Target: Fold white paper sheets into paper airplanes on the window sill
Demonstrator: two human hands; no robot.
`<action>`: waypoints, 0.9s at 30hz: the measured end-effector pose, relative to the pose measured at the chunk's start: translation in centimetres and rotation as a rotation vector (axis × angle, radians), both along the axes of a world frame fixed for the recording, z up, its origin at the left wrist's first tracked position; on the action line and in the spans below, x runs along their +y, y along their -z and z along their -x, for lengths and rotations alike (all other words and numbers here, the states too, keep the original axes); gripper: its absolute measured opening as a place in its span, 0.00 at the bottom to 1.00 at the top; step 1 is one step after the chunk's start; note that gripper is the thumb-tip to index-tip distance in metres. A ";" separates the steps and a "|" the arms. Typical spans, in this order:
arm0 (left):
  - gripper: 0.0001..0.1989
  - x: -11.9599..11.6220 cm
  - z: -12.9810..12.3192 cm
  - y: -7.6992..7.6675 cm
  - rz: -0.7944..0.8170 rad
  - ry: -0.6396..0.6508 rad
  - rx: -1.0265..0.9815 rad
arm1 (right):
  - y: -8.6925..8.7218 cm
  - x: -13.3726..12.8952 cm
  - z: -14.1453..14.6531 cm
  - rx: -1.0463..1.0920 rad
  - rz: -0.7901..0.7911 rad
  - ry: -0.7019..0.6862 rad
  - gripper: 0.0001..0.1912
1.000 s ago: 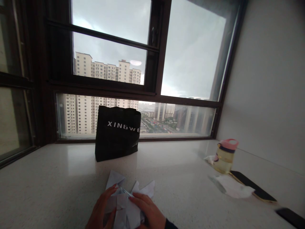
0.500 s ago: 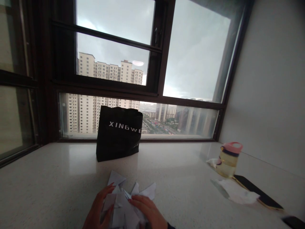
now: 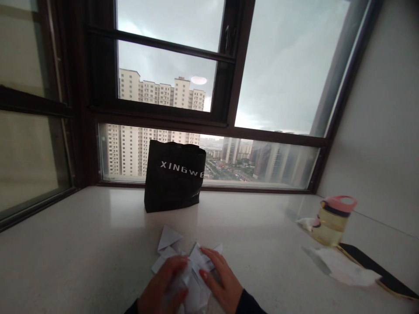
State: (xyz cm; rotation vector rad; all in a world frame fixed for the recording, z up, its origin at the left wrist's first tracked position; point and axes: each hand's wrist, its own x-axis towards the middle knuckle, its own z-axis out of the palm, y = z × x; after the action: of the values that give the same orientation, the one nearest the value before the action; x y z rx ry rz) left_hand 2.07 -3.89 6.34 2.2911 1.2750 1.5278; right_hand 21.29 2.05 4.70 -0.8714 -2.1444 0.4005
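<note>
Two hands, bottom center: left hand (image 3: 166, 285) half-curled, right hand (image 3: 221, 277) loosely spread, both on folded white paper (image 3: 196, 290). One black bag (image 3: 175, 179), center-left.

blk bag (image 3: 175, 176) by window (image 3: 278, 165), pink-lid btl (image 3: 332, 220), phone (image 3: 379, 270)

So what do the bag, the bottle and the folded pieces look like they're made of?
Bag: probably matte fabric or coated paper; dark, softly creased.
Bottle: likely clear plastic or glass; yellowish liquid shows through.
Folded pieces: apparently plain white paper; crisp, flat folds.
</note>
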 end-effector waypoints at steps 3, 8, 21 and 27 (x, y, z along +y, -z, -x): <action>0.13 -0.4 -0.8 -0.7 0.077 0.124 0.036 | -0.5 -0.4 0.1 -0.008 -0.022 0.017 0.19; 0.13 3.6 3.1 -2.3 0.181 -0.101 0.174 | -1.7 -1.1 0.2 -0.195 -0.115 -0.094 0.28; 0.17 9.6 4.5 0.7 0.275 -0.351 0.359 | -2.0 -2.0 0.8 -0.396 0.040 -0.243 0.27; 0.19 6.1 5.1 -3.4 0.175 -0.446 0.294 | -2.7 -2.4 1.0 -0.207 0.026 -0.180 0.19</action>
State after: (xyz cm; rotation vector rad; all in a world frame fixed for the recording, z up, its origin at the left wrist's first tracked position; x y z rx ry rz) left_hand -2.99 2.21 9.69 2.2804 2.0202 1.1368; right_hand 20.29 -0.38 7.41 -0.7636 -2.4237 0.4457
